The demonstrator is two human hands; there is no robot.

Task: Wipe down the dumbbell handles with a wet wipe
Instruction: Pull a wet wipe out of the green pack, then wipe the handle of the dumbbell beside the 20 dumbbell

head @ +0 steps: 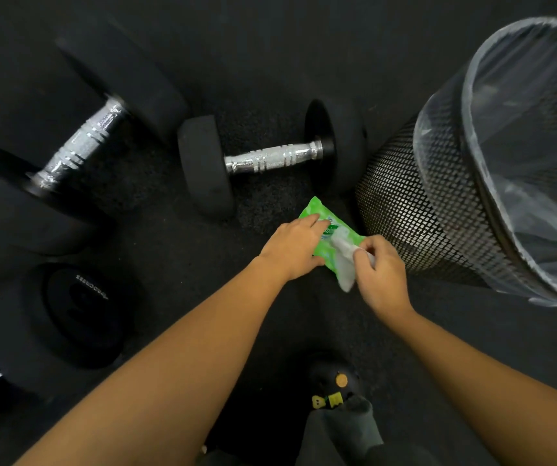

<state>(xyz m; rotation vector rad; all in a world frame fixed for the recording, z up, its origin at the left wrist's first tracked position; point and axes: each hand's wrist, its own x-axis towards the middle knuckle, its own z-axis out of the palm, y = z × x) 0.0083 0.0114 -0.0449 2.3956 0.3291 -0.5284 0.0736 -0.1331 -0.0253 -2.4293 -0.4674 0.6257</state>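
A green wet-wipe pack (pixel 334 233) lies on the dark rubber floor in front of me. My left hand (pixel 292 250) presses on its left side, fingers laid over the pack. My right hand (pixel 383 274) pinches a white wet wipe (pixel 346 260) that sticks out of the pack's opening. Just beyond the pack lies a small black dumbbell (pixel 270 159) with a chrome knurled handle. A larger dumbbell (pixel 82 146) with a chrome handle lies to the far left. The end of a third dumbbell (pixel 58 317) sits at the near left.
A black mesh waste bin (pixel 415 210) lined with a clear plastic bag stands at the right, close to the pack. My foot in a dark shoe (pixel 336 381) shows at the bottom centre. Open dark floor lies between the dumbbells and me.
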